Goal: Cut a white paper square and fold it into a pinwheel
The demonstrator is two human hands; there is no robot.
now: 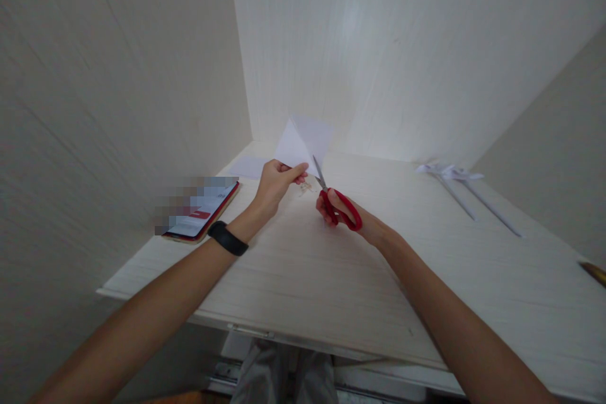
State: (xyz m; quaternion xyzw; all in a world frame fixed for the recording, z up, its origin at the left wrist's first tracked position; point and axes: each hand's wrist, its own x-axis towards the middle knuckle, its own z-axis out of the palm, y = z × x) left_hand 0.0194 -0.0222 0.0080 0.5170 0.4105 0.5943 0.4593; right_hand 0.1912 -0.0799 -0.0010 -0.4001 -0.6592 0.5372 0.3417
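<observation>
Folded white paper (294,146) held up above counter (331,278), pinched at lower edge by left hand (274,184), thumb and fingers closed on it. Red-handled scissors (334,199) gripped in right hand (348,218), fingers through loops; blades seen as one thin line, so how far apart cannot be told. Blade axis angled up-left, tip meeting paper's lower right edge just beside left thumb. Both forearms extended, converging on paper. Phone (201,214) left of paper; white strips (461,186) well right.
</observation>
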